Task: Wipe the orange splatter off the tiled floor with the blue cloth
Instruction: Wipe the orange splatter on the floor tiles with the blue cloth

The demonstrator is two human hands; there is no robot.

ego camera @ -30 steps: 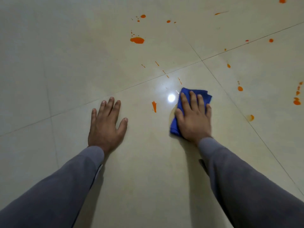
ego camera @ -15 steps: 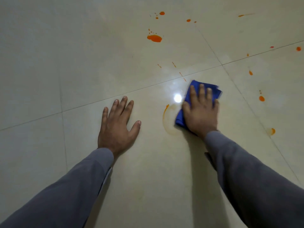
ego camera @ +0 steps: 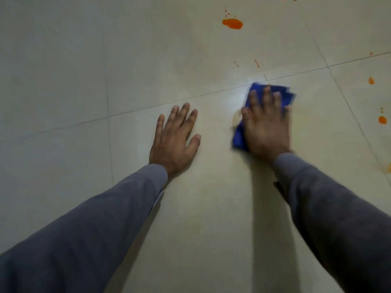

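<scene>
Since the earlier frame, the curved orange smear beside the blue cloth is wiped to a faint trace. That cloth is pressed flat to the tiled floor under the right hand, fingers straight, blurred. Beside it, the left hand is laid flat and spread, holding nothing. An orange blot is seen farther away, with drops at right.

My left hand lies flat on the floor; to its right, my right hand rests on the cloth, splatter beyond.
</scene>
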